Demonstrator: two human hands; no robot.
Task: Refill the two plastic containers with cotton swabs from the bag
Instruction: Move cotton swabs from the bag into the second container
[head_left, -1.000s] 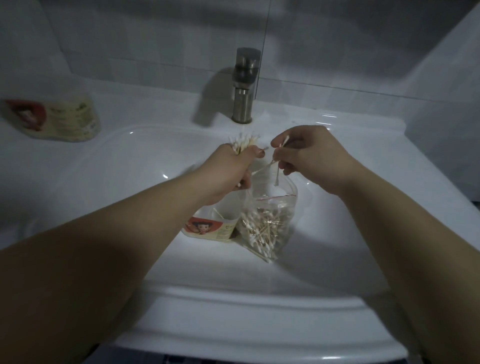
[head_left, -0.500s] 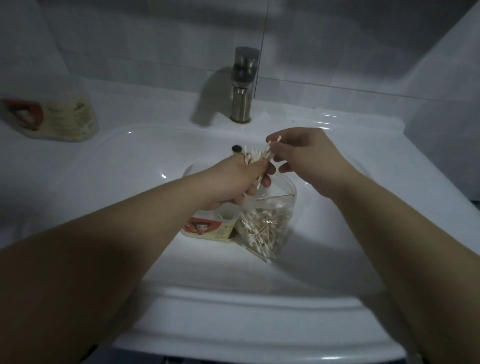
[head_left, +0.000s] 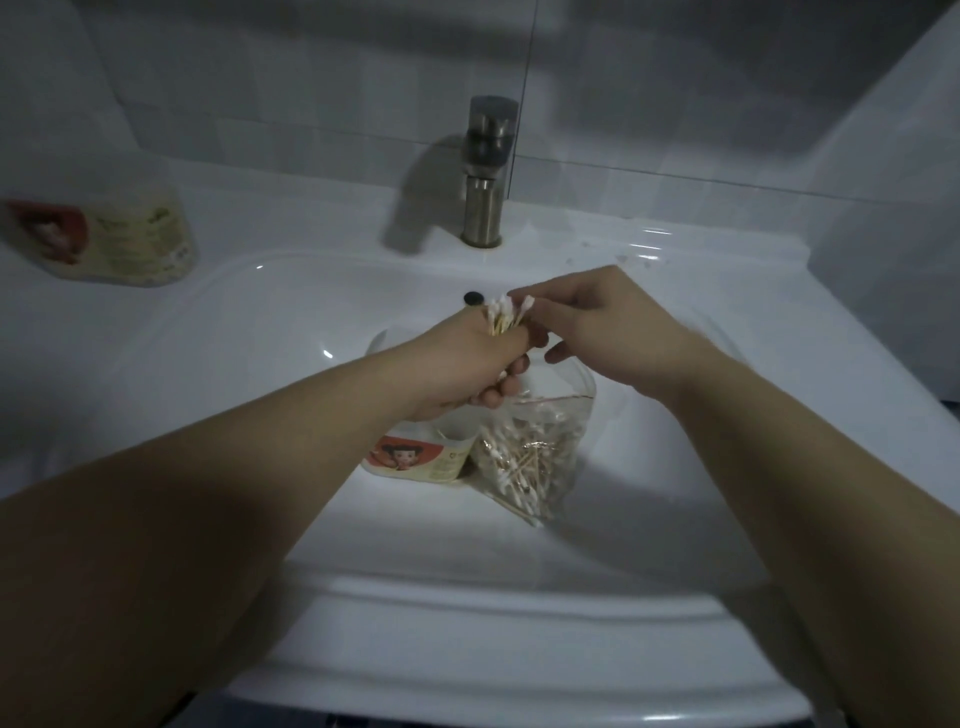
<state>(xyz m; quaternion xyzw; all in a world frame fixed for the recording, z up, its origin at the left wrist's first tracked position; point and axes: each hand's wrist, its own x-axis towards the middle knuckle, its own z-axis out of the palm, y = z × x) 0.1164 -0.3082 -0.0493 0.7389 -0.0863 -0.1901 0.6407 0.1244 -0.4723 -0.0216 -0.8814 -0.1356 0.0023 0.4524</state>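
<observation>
Head view: left hand (head_left: 462, 366) is fisted round a bundle of white-tipped wooden cotton swabs (head_left: 501, 321), tips up. Upright likely so the sticks line up before going into a container. Right hand (head_left: 615, 332) reaches across, thumb and forefinger pinching at the bundle's top, other fingers loosely curled; looks like it is adding or straightening a swab, exact contact blurred. Both hands hover over the white ceramic sink basin (head_left: 270, 332), so dropped swabs land there. Directly below lie the clear plastic zip bag of swabs (head_left: 532, 457), mouth open toward the hands, and, touching its left side, a clear plastic container with red cartoon label (head_left: 415, 456), nearly empty. Second labelled plastic container (head_left: 122, 241) lies on its side on the counter, far left, well apart. Brushed steel faucet (head_left: 485, 171) stands behind.
</observation>
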